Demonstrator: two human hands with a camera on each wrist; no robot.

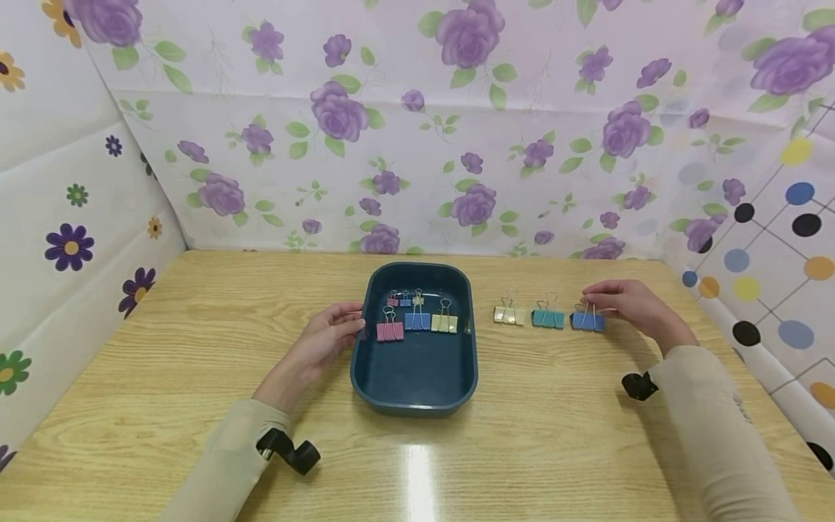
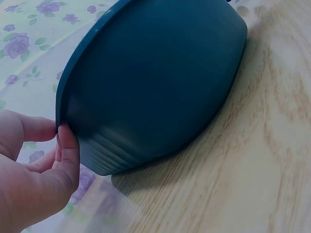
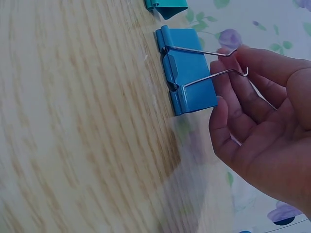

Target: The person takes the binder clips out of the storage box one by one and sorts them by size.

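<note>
Right grip (image 1: pixel 622 303): pinching the big blue clip (image 1: pixel 589 322) by its wires, with fingertips.
Blue clip: at the right end of a row of three, on the desk (image 1: pixel 554 435) or just over it; cannot tell which.
Way from grip: just left of the right grip, with wires up toward the fingertips.
Long side: running left to right, in line with the row.
Nearer grip: the right one, touching; the left one well apart, past the tray (image 1: pixel 414 380).
Left grip (image 1: pixel 326 333): holding the tray's left rim between thumb and fingers.
Row: cream clip (image 1: pixel 509 315) next to the tray, then teal clip (image 1: pixel 548 319), then blue.
Tray: left of the row, with six clips inside, three small and three bigger.
</note>
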